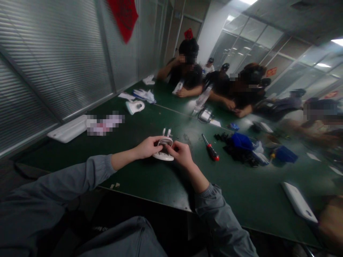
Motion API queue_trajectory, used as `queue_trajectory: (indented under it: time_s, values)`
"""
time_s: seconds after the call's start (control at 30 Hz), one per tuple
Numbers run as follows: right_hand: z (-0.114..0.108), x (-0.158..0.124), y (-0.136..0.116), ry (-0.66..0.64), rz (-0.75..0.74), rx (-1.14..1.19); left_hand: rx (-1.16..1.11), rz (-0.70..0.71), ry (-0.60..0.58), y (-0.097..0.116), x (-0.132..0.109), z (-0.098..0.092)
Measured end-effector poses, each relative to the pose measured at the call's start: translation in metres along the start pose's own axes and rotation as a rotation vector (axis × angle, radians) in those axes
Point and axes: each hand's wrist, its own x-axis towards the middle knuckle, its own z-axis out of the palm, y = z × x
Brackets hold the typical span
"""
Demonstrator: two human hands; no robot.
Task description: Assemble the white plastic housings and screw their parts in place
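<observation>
Between my two hands is a white plastic part point(164, 156) with a rounded base and two upright prongs, held low over the green table point(128, 178). My left hand point(149, 147) grips its left side, with thumb and fingers closed on it. From the right, my right hand point(182, 153) presses its closed fingers against the part's inner area. The fingers hide some of the middle, so the details inside cannot be made out. A screwdriver point(213, 152) with a red and black handle lies to the right of my right hand.
At the left lies a long white casing point(70, 129); a white plastic piece point(134, 107) and gloves point(144, 95) lie farther back. Blue bins point(242, 141) and dark small parts stand at the right. Another white casing point(298, 201) is near the right edge. Several people sit across the table.
</observation>
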Motion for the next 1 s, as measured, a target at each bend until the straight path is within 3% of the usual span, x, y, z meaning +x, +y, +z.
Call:
queue_trajectory:
  time_s: [0.4,0.7,1.0]
  values:
    - [0.0015,0.0042,-0.0018,0.009,0.009,-0.097,-0.015,-0.020,-0.017,0.0035,0.0023,-0.0010]
    - [0.0012,0.0041,-0.0010,0.012,0.017,-0.043,0.027,0.042,-0.004,0.0007,0.0032,-0.0013]
    - [0.0038,0.0051,0.0009,0.019,0.060,-0.019,-0.004,-0.006,0.006,0.0015,0.0034,-0.0002]
